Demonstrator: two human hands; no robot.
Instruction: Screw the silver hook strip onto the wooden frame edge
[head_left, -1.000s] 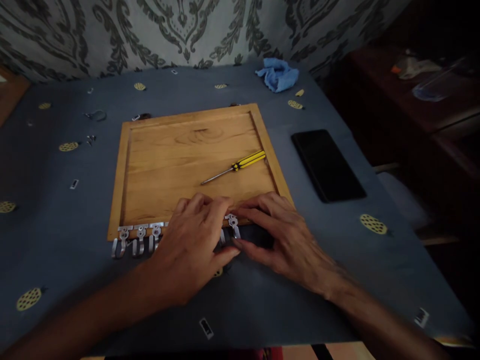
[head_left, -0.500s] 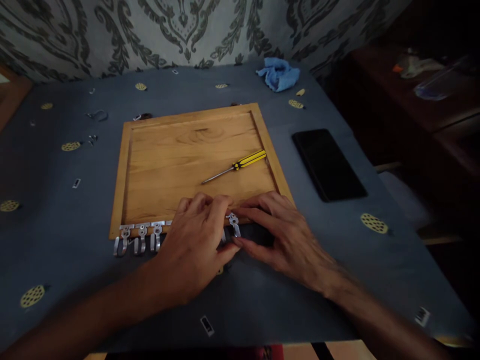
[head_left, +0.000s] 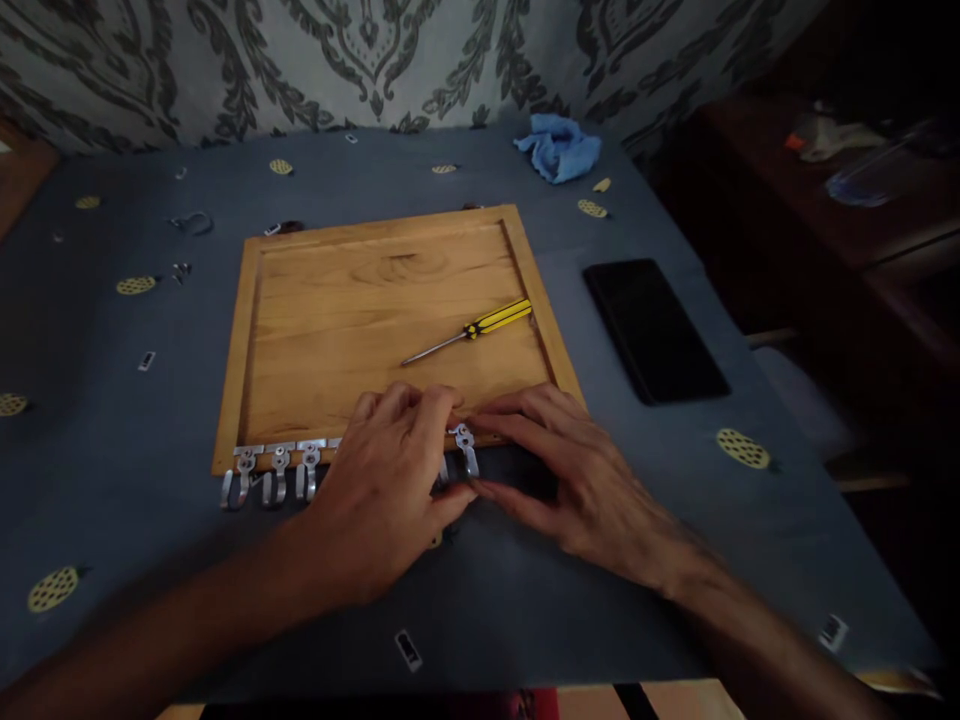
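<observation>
A wooden board with a raised frame [head_left: 229,360] lies flat, several metal hooks [head_left: 280,470] fixed in a row along its near edge. Toward the right end of that edge is a metal hook [head_left: 466,450] between my hands. My right hand [head_left: 570,470] pinches this hook, thumb below and fingers above. Beside it, my left hand [head_left: 394,480] bends over the edge with its fingertips at the same hook, covering the hooks under it. A yellow and black screwdriver [head_left: 495,318] rests on the board, tip pointing left.
To the board's right lies a black phone [head_left: 656,330]. A crumpled blue cloth [head_left: 559,150] sits at the back. On the left are a loose hook [head_left: 196,223] and several small screws [head_left: 180,272]. A patterned tablecloth [head_left: 97,420] covers the table.
The view has shifted slightly. Both hands stay at the same hook in nearly the same pose, and the board and screwdriver have not visibly moved on the table.
</observation>
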